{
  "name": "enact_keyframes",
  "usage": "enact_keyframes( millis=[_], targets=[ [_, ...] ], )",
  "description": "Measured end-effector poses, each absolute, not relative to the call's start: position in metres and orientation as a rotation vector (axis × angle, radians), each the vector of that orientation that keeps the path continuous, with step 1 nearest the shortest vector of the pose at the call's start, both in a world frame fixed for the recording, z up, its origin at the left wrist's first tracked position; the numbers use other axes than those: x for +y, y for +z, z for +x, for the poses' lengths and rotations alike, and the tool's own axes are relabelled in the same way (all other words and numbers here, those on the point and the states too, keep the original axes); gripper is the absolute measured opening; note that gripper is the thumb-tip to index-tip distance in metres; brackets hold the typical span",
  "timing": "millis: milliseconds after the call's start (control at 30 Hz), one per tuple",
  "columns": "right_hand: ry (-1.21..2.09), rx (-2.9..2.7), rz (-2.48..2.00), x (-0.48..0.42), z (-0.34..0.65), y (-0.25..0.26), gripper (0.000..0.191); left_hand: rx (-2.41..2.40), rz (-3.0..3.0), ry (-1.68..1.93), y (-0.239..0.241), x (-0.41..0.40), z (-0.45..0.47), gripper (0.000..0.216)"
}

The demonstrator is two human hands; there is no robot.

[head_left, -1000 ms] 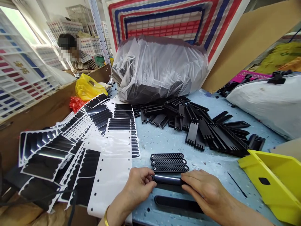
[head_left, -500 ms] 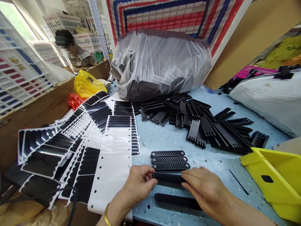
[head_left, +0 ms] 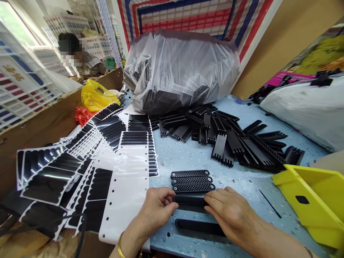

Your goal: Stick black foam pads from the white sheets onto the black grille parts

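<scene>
A long black plastic strip (head_left: 189, 200) lies on the blue table (head_left: 188, 157) between my hands. My left hand (head_left: 157, 209) pinches its left end with curled fingers. My right hand (head_left: 231, 213) presses on its right end, fingers together. Just beyond it, three ribbed black strips (head_left: 192, 180) sit side by side in a row. Another smooth black strip (head_left: 199, 226) lies nearer to me, partly under my right wrist.
White sheets of black stickers (head_left: 107, 168) fan out at the left. A heap of black comb-like parts (head_left: 231, 139) and a big clear bag of them (head_left: 180, 71) lie behind. A yellow bin (head_left: 314, 200) stands at the right. Another person (head_left: 80, 61) sits far left.
The strip in my hands has come down against the row of three ribbed strips. The view has shifted slightly; both hands stay on the strip's ends.
</scene>
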State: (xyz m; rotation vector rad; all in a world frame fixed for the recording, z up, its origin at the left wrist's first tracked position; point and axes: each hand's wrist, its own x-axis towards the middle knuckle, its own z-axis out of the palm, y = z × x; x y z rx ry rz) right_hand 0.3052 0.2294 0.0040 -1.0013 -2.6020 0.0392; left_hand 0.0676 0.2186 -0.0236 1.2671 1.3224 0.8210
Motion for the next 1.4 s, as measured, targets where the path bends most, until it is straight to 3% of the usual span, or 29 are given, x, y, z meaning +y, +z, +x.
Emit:
enact_keyframes(
  millis=[800,1100,1400],
  targets=[
    [0.232,-2.639,-1.116,0.225,0.306,0.002,0.029,1.324,1.138,0.801,-0.018,0.225,0.07,0.02],
    [0.557,-2.515,-1.178,0.236,0.313,0.004,0.014,1.379,1.103,0.782,-0.014,0.225,0.071,0.025],
    [0.541,-2.487,-1.114,0.232,0.313,0.01,0.017,1.387,1.067,0.795,-0.015,0.225,0.072,0.025]
  ],
)
